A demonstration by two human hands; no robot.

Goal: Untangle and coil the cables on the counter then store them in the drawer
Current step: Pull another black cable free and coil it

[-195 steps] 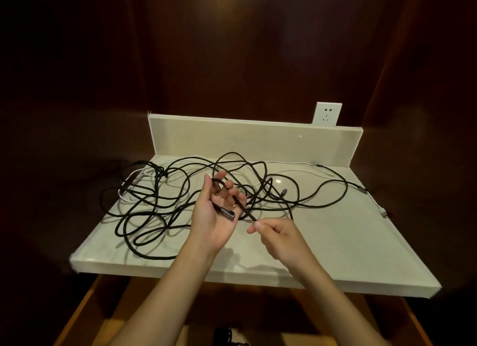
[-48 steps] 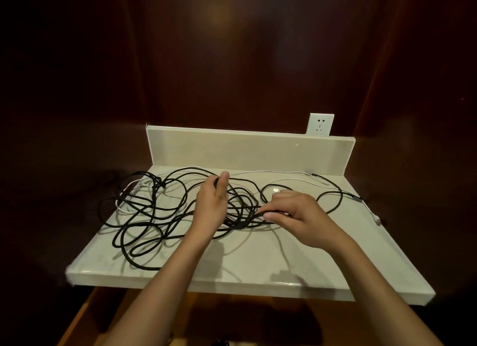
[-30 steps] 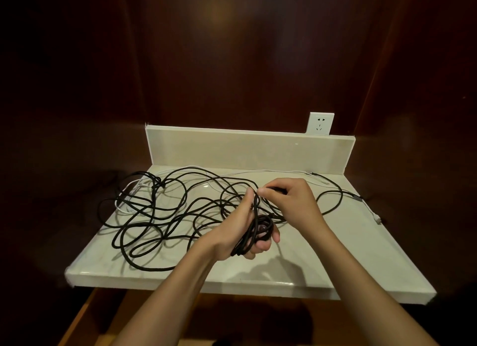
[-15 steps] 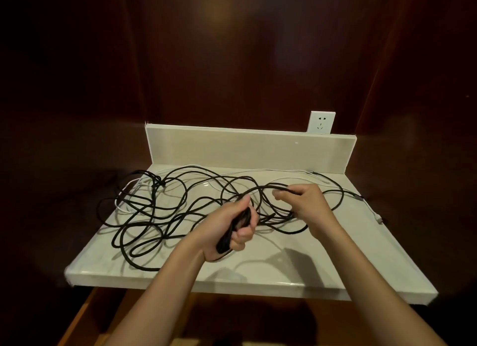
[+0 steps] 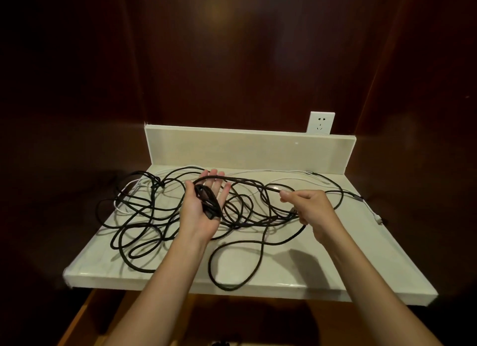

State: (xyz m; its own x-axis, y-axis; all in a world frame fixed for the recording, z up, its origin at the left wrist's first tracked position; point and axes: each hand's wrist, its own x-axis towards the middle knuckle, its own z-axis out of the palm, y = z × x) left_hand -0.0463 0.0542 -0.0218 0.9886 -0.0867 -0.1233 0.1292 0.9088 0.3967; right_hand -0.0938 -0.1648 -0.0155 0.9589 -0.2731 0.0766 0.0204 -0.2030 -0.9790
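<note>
A long black braided cable (image 5: 165,214) sprawls in loose, overlapping loops across a smooth, glossy cream stone counter (image 5: 361,255) with a low upright backsplash (image 5: 247,149) of the same material. Most of the tangle lies from the counter's centre out toward 9 o'clock, and one large loop reaches the front edge at 6 o'clock. A thin white cable (image 5: 284,170) runs along the back at 12 o'clock and trails off toward 3 o'clock, where it ends in a small connector.

The left hand (image 5: 205,206) is held palm up above the middle of the counter, fingers spread and nearly straight. A small bundle of coiled black cable lies across its palm, and a strand arches over the fingertips. The right hand (image 5: 308,203), toward 3 o'clock, has its fingers curled, with thumb and forefinger pinching a taut length of the same black cable that stretches across to the left hand.

A white square wall socket (image 5: 320,122) sits on the dark reddish-brown panelled wall (image 5: 232,61) above the backsplash at 1 o'clock.
</note>
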